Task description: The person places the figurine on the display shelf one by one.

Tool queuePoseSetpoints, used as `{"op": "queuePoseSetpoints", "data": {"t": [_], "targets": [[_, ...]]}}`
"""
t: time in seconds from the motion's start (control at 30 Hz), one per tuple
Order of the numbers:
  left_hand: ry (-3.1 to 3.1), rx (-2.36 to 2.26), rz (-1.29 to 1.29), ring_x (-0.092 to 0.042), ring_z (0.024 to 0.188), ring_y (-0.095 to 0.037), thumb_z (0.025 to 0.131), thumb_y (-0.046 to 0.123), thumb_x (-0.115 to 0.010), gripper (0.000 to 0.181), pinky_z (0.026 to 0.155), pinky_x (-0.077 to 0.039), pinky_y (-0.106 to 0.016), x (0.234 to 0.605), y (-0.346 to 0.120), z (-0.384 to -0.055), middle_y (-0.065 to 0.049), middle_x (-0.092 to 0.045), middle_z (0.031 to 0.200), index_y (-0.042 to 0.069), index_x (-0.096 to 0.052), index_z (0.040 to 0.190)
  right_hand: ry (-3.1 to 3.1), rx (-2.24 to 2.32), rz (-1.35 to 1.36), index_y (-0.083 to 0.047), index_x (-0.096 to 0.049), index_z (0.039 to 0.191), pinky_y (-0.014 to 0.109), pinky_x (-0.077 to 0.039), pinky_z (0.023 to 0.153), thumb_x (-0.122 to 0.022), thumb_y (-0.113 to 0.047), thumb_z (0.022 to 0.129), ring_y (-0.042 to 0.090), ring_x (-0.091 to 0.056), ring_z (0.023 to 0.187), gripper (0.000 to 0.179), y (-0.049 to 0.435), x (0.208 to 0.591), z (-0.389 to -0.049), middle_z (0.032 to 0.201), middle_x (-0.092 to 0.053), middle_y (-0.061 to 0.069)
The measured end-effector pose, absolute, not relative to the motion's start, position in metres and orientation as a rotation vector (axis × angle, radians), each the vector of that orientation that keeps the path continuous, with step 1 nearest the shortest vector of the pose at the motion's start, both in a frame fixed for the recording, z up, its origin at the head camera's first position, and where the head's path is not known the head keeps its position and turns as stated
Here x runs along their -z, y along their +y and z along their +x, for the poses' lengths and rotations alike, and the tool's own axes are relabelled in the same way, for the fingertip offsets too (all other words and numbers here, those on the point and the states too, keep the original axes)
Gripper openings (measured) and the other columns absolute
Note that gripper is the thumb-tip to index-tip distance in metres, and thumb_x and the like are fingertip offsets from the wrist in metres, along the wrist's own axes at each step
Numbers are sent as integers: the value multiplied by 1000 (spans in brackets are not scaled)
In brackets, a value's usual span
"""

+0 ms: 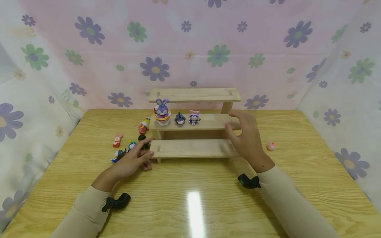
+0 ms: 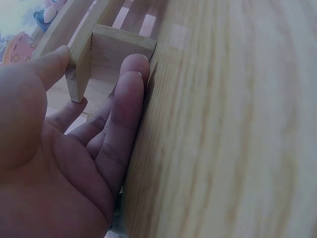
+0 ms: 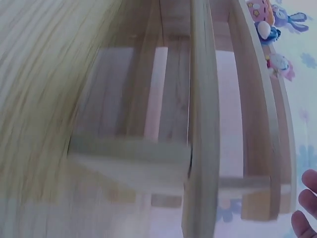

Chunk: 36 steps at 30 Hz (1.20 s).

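Note:
A three-tier wooden display shelf [image 1: 190, 147] stands on the table before me. My left hand [image 1: 131, 162] grips the left end of its lowest board; the left wrist view shows the thumb and a finger on opposite edges of that board. By the right end of the middle board is my right hand [image 1: 245, 138], its fingers loosely bent around nothing; its fingertips appear apart from the wood in the right wrist view. On the middle board stand a purple rabbit figurine [image 1: 162, 112], a dark grey figurine [image 1: 180, 119] and a pink-capped figurine [image 1: 194, 118].
Left of the shelf lie a pink-eared figurine [image 1: 117, 140], a yellow-topped one [image 1: 144, 125], a teal-hatted one [image 1: 132, 144] and a dark blue-and-white one [image 1: 119, 155]. A small pink figurine [image 1: 271, 145] sits to the right. Flowered cloth [image 1: 190, 39] hangs behind the table.

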State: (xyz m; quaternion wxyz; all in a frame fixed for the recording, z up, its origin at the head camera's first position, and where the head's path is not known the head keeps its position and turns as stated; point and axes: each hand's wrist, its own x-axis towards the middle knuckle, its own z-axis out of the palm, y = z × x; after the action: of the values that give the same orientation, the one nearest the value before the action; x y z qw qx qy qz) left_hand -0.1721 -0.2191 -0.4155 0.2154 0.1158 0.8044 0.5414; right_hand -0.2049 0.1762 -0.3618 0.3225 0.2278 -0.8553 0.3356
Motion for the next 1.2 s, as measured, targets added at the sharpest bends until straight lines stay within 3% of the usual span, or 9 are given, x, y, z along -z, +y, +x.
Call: {"op": "queuePoseSetpoints", "data": {"t": [0.63, 0.87, 0.97, 1.13, 1.2], "targets": [[2212, -1514, 312, -69, 85, -26, 107, 38, -47, 66, 75, -60, -35, 415, -218, -171, -20, -65, 112, 22, -11, 161, -2330, -710, 550, 4, -63, 118, 56, -43, 93, -69, 1, 88, 43, -50, 112, 31, 227, 364, -187, 118, -60, 24], [2214, -1513, 331, -69, 86, -26, 108, 33, -45, 63, 75, -60, -34, 414, -218, -172, -22, -65, 110, 21, -12, 161, -2468, -767, 499, 4, -63, 122, 55, -45, 87, -65, -3, 94, 41, -53, 106, 29, 245, 358, -191, 119, -61, 25], [2212, -1513, 330, -69, 86, -26, 108, 33, -45, 63, 75, -60, -34, 414, -218, -172, -21, -65, 108, 21, -12, 160, -2568, -847, 433, 3, -62, 124, 51, -46, 84, -59, -10, 99, 38, -55, 104, 28, 259, 357, -195, 122, -60, 24], [2213, -1517, 329, -69, 86, -26, 108, 34, -46, 64, 75, -60, -34, 413, -218, -172, -20, -65, 105, 21, -12, 160, -2709, -954, 257, -3, -62, 126, 26, -45, 80, -50, -27, 105, 29, -54, 106, 34, 288, 358, -205, 126, -59, 19], [2214, -1517, 329, -69, 86, -26, 107, 35, -46, 64, 75, -60, -34, 413, -219, -172, -20, -65, 105, 21, -13, 160, -2760, -969, 192, -6, -63, 127, 22, -44, 76, -47, -33, 106, 27, -54, 107, 38, 298, 359, -208, 127, -59, 17]]}}
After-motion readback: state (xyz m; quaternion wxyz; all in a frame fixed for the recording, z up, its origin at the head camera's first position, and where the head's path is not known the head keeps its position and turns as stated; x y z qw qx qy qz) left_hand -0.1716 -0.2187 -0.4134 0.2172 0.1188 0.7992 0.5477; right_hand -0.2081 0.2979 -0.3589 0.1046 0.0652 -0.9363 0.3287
